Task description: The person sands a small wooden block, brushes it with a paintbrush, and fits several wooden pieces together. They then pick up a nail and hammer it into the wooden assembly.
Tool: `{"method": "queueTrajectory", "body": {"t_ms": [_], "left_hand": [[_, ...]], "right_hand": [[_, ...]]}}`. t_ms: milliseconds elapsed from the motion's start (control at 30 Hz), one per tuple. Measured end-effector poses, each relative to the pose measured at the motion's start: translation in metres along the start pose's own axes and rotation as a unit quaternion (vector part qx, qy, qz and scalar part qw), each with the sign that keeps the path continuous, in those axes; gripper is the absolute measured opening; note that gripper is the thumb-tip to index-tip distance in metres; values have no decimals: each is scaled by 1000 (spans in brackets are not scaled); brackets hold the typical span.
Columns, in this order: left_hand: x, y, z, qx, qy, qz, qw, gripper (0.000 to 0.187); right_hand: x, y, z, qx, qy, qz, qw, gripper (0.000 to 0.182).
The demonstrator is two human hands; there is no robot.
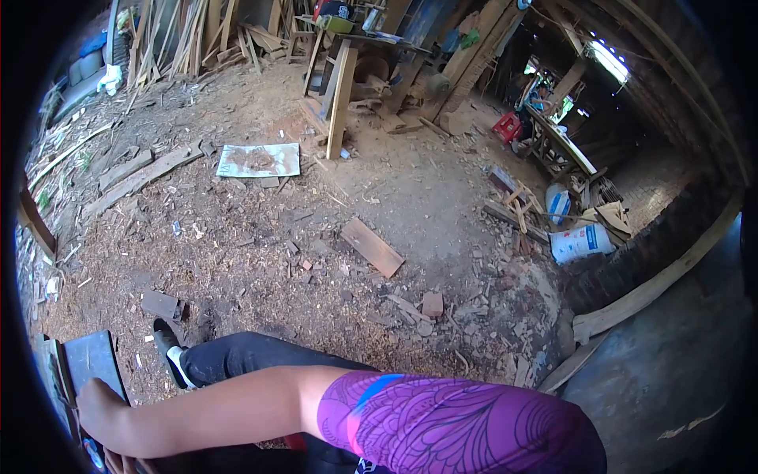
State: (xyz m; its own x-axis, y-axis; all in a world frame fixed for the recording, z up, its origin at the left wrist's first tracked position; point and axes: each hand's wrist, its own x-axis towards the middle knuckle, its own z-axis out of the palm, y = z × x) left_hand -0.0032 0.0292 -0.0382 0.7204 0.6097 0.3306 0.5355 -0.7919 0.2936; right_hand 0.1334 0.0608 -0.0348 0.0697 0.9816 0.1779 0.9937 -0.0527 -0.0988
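Observation:
My right arm, in a purple patterned sleeve, reaches across the bottom of the view to the far left. My right hand (103, 415) is closed at the edge of a dark flat panel (95, 359); what its fingers wrap round is hidden. Just beneath it, at the bottom edge, a few fingers of my left hand (125, 463) show in shadow, and whether they grip anything is unclear. A narrow upright dark piece (61, 379) stands beside the panel, left of my right hand.
My leg in dark trousers (253, 354) stretches left. Wood chips cover the ground, with a loose plank (373, 247) and a pale sheet (259, 160). Beyond are a wooden stand (341, 99), sacks (580, 242), a red stool (508, 126) and a person (539, 99) at a bench.

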Motion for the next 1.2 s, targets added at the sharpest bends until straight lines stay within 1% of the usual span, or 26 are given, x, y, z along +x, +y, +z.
{"method": "queueTrajectory", "body": {"t_ms": [33, 67, 133, 167, 200, 267, 300, 333, 400, 467, 533, 567, 600, 667, 700, 733, 800, 833, 867, 933, 967, 1000, 1067, 1133, 1200], "left_hand": [[0, 0, -1, 34, -29, -27, 999, 40], [1, -3, 0, 35, -30, -22, 999, 40], [1, -13, 6, -50, -16, -3, 999, 40], [0, -18, 7, -50, -14, -5, 999, 40], [0, -22, 6, -39, -19, 7, 999, 42], [-2, -25, 7, -29, -21, 16, 999, 45], [-3, -23, 8, -15, -11, 25, 1000, 42], [-3, -19, 8, 0, -3, 36, 999, 40], [1, -12, 6, 31, 13, 65, 997, 36], [5, -4, 0, 67, 32, 90, 993, 32], [9, 4, -8, 102, 55, 109, 987, 28], [10, 12, -10, 93, 94, 137, 982, 26], [12, 15, -14, 96, 97, 132, 982, 26], [12, 20, -18, 137, 39, 111, 984, 23], [13, 26, -20, 118, 41, 109, 986, 23], [13, 25, -18, 117, 37, 111, 986, 23], [14, 23, -15, 94, 88, 139, 982, 24], [14, 30, -20, 102, 66, 116, 986, 26], [15, 30, -22, 106, 65, 113, 986, 26], [15, 29, -25, 112, 24, 116, 987, 29], [14, 29, -25, 112, 11, 103, 988, 31], [15, 28, -26, 112, 15, 98, 989, 31], [13, 25, -26, 129, 3, 110, 986, 30], [12, 18, -20, 124, 13, 109, 986, 31], [12, 18, -19, 123, 14, 122, 985, 31]], "right_hand": [[10, 2, -2, -24, -3, -12, 1000, 20], [17, 3, -2, -49, -5, -25, 998, 20], [18, 0, 2, -48, -1, -32, 998, 19], [20, -5, 13, -19, 4, -1, 1000, 19], [16, -6, 9, 11, 10, 29, 999, 19], [5, -4, 4, -1, 8, 11, 1000, 19], [-4, -1, -2, -9, 5, -1, 1000, 20], [5, -1, 8, -8, 3, 0, 1000, 20], [23, 5, 9, -34, 52, -19, 998, 20], [24, 5, 4, -35, 39, -19, 998, 20], [15, 5, -1, 4, 13, 3, 1000, 19], [7, 4, -3, -4, 3, 3, 1000, 18], [2, 3, -5, -5, 3, -4, 1000, 18], [-8, 5, -8, 11, 0, 15, 1000, 18], [-4, 6, -3, -2, 21, 9, 1000, 17], [2, 9, 1, 0, 20, 13, 1000, 17], [15, 14, 5, 18, 34, -1, 999, 17], [16, 16, 6, 33, 43, -5, 999, 18], [10, 14, 10, 37, 44, -9, 998, 18], [-20, 16, 19, 95, 88, 23, 991, 19], [-37, 20, 30, 106, 160, 8, 981, 20], [-54, 18, 18, 104, 159, 3, 982, 20], [-88, 18, -10, 100, 96, 34, 990, 20], [-79, 12, -8, 103, 85, 45, 990, 19], [-45, 10, 12, 109, 95, 21, 989, 19]]}}
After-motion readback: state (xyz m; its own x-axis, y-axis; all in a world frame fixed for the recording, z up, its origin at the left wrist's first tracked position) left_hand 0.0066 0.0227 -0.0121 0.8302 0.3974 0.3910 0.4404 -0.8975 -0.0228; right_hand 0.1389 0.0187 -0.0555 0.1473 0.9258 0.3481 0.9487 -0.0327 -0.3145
